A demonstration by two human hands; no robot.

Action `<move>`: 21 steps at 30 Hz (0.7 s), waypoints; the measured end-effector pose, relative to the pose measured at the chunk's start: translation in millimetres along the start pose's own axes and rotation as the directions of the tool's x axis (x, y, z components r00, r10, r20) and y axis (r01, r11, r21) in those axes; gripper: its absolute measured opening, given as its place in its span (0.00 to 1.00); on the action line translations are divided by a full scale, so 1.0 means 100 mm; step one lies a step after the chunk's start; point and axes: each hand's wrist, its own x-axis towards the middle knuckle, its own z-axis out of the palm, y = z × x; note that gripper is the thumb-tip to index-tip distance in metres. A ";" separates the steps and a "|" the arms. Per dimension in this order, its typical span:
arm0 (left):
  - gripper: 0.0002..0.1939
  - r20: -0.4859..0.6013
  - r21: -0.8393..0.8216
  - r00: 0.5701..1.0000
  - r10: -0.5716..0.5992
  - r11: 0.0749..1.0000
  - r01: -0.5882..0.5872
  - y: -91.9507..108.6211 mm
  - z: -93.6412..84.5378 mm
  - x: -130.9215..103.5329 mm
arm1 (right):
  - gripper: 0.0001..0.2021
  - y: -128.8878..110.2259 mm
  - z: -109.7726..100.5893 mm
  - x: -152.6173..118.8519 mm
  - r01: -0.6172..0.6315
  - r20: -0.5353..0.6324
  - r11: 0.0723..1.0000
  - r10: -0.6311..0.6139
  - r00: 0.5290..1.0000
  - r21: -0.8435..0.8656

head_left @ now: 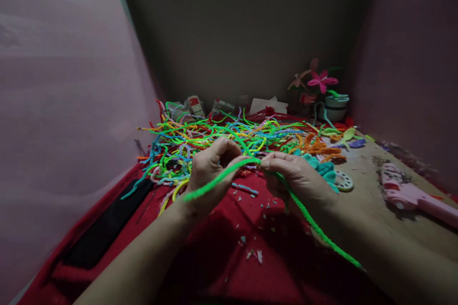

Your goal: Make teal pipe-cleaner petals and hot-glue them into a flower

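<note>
Bright green pipe cleaners [311, 217] cross between my two hands, over the red cloth. My left hand [213, 169] pinches them just left of the crossing, and one end trails back over that wrist. Thumb and fingers of my right hand [291, 171] are pressed together on the green stems at the crossing. From there a long end slants down over the right forearm, while another end points up and away. The fingertips partly hide how the stems are joined. Behind both hands spreads a tangled heap of multicoloured pipe cleaners [193, 140].
A pink glue gun [408, 195] lies at right on the tan board [361, 219]. Nearer are a white ring with holes [345, 181], teal looped pieces [324, 171] and orange ones [318, 147]. A black flat strip [107, 228] rests left. A potted pipe-cleaner flower [323, 81] stands behind.
</note>
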 end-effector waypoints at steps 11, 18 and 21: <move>0.06 0.207 0.074 0.954 0.215 0.969 -0.235 0.09 -0.05 0.03 | 0.08 -0.09 0.09 -0.10 0.113 0.005 0.956 -0.116 0.993 -0.272; 0.11 0.578 -0.358 0.756 -0.308 0.737 0.574 0.06 -0.02 0.02 | 0.08 0.00 0.14 -0.21 0.523 0.243 0.326 -0.615 0.750 -0.788; 0.09 0.527 -0.341 0.787 -0.321 0.768 0.542 0.07 -0.04 0.03 | 0.08 0.00 0.14 -0.20 0.493 0.207 0.336 -0.618 0.758 -0.802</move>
